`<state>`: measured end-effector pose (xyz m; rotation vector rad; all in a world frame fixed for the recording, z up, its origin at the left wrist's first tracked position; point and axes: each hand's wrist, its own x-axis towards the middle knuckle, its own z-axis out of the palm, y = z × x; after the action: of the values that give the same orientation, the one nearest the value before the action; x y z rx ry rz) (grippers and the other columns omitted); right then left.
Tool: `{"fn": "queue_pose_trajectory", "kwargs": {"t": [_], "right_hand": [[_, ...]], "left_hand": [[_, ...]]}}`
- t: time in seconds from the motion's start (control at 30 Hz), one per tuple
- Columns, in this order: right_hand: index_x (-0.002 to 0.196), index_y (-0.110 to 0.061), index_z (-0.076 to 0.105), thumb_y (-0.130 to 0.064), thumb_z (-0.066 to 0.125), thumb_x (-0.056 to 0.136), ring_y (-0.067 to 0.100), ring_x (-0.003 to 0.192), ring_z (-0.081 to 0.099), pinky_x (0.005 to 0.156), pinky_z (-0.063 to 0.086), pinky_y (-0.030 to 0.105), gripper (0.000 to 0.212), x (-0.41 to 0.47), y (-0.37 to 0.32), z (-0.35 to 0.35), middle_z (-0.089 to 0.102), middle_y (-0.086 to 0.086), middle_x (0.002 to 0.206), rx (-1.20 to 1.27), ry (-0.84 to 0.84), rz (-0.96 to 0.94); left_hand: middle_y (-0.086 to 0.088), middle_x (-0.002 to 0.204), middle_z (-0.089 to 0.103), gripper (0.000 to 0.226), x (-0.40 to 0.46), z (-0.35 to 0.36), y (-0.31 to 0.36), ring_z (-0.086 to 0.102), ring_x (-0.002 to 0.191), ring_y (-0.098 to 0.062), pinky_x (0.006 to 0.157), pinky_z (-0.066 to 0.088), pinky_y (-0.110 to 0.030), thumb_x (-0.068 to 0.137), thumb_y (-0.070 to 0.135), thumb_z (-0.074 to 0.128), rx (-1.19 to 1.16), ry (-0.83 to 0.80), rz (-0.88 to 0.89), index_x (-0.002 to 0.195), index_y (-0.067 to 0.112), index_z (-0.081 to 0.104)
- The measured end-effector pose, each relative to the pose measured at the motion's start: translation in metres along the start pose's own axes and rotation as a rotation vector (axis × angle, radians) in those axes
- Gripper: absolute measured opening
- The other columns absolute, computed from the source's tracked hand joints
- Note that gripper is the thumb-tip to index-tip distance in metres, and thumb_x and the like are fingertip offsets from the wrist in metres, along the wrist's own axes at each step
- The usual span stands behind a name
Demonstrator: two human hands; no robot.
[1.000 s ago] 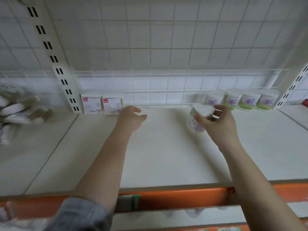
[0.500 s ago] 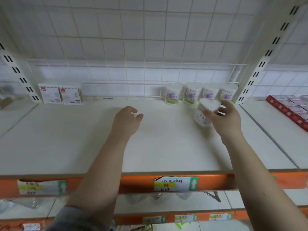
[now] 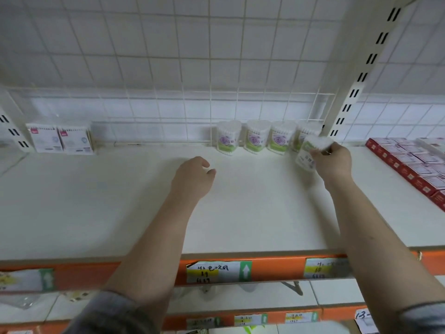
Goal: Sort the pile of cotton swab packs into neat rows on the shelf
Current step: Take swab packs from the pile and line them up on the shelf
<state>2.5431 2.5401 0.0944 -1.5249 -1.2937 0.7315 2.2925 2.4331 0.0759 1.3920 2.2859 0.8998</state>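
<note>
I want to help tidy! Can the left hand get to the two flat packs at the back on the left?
Probably yes. The left hand holds nothing, and bare shelf lies between it and the flat packs.

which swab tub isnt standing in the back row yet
The tilted tub gripped in the right hand, in front of the row's right end. The other four stand upright along the back grid.
</note>
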Motion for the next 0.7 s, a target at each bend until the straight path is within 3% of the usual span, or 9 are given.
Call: {"fn": "queue_pose_trajectory", "kwargs": {"t": [0.1, 0.27, 0.37, 0.47, 0.6, 0.7], "right_hand": [[0.119, -0.003, 0.055, -0.008, 0.054, 0.092, 0.022, 0.09, 0.056, 0.071, 0.047, 0.028, 0.028, 0.006, 0.001, 0.004, 0.061, 0.009, 0.106, -0.036, -0.027, -0.016], [0.114, 0.001, 0.052, -0.009, 0.053, 0.091, 0.034, 0.099, 0.06, 0.086, 0.052, 0.045, 0.025, 0.012, 0.002, 0.01, 0.058, 0.012, 0.1, -0.078, -0.032, -0.041], [0.109, -0.001, 0.051, -0.009, 0.053, 0.091, 0.032, 0.098, 0.059, 0.077, 0.048, 0.036, 0.02, 0.016, 0.003, 0.014, 0.058, 0.014, 0.098, -0.104, -0.019, -0.049], [0.109, 0.001, 0.049, -0.006, 0.051, 0.091, 0.035, 0.101, 0.057, 0.068, 0.033, 0.027, 0.02, 0.016, 0.006, 0.015, 0.06, 0.021, 0.106, -0.173, 0.004, -0.054], [0.107, 0.001, 0.049, -0.007, 0.052, 0.09, 0.036, 0.102, 0.056, 0.066, 0.031, 0.027, 0.019, 0.014, 0.01, 0.015, 0.057, 0.019, 0.098, -0.197, -0.01, -0.018], [0.11, 0.006, 0.048, -0.01, 0.053, 0.09, 0.038, 0.104, 0.056, 0.071, 0.036, 0.033, 0.026, 0.01, 0.009, 0.013, 0.058, 0.025, 0.112, -0.24, -0.032, 0.019]], "left_hand": [[-0.005, 0.119, 0.061, 0.028, -0.001, 0.002, 0.003, 0.054, 0.113, -0.025, 0.096, 0.044, -0.038, 0.09, 0.028, 0.057, -0.002, 0.008, -0.009, 0.114, 0.015, 0.06], [-0.003, 0.118, 0.061, 0.026, -0.003, 0.003, 0.004, 0.054, 0.114, -0.023, 0.096, 0.044, -0.037, 0.09, 0.027, 0.056, -0.004, 0.016, -0.021, 0.113, 0.016, 0.06], [-0.003, 0.117, 0.061, 0.026, -0.005, 0.003, 0.003, 0.055, 0.111, -0.023, 0.093, 0.046, -0.036, 0.09, 0.027, 0.056, -0.024, 0.012, -0.027, 0.113, 0.016, 0.06], [-0.003, 0.117, 0.061, 0.025, -0.007, 0.003, 0.004, 0.055, 0.11, -0.023, 0.092, 0.047, -0.035, 0.091, 0.026, 0.056, -0.041, 0.006, -0.025, 0.113, 0.015, 0.06], [-0.003, 0.117, 0.061, 0.024, -0.01, 0.003, 0.005, 0.056, 0.108, -0.023, 0.091, 0.047, -0.035, 0.091, 0.025, 0.055, -0.063, 0.016, -0.022, 0.112, 0.015, 0.061], [-0.004, 0.115, 0.063, 0.024, -0.013, 0.002, 0.004, 0.058, 0.103, -0.023, 0.082, 0.045, -0.026, 0.091, 0.023, 0.056, -0.08, 0.028, -0.015, 0.112, 0.014, 0.061]]}}
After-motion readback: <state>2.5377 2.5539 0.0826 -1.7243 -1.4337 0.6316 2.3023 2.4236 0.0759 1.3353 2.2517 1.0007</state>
